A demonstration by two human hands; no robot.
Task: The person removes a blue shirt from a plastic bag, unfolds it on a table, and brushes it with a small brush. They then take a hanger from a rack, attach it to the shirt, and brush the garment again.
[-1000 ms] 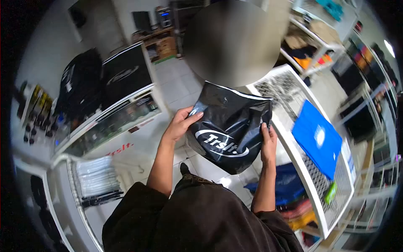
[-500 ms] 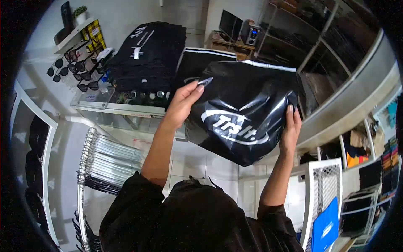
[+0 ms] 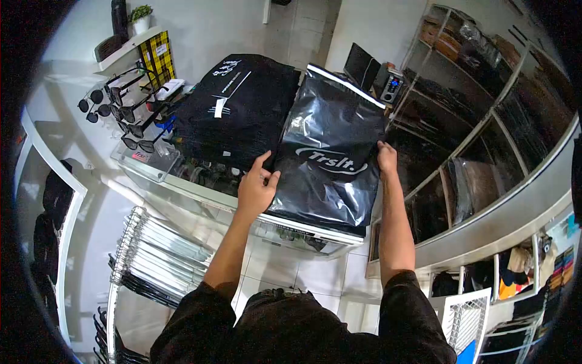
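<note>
A glossy black plastic bag (image 3: 330, 136) with a white "Trslt." logo and a white strip along its far edge lies flat on the glass counter (image 3: 291, 229). My left hand (image 3: 257, 188) is at the bag's left edge, fingers apart, with nothing held. At the right edge is my right hand (image 3: 387, 159), its fingers closed together against the bag's side; whether they pinch the plastic is hidden. Left of the bag sits a tall stack of folded black shirts (image 3: 242, 109) with white print on the top one.
Sunglasses (image 3: 138, 145) stand on a rack at the left, beside a clear box (image 3: 148, 162). Clothes hangers (image 3: 163, 255) hang on a rail at lower left. Behind the bag are a monitor (image 3: 362, 65) and a speaker (image 3: 391, 86). Glass-fronted shelves (image 3: 473, 127) line the right.
The bag, held up in both hands before, now lies flat on the counter. My left hand has let go of its edge and opened. The view has shifted, too.
</note>
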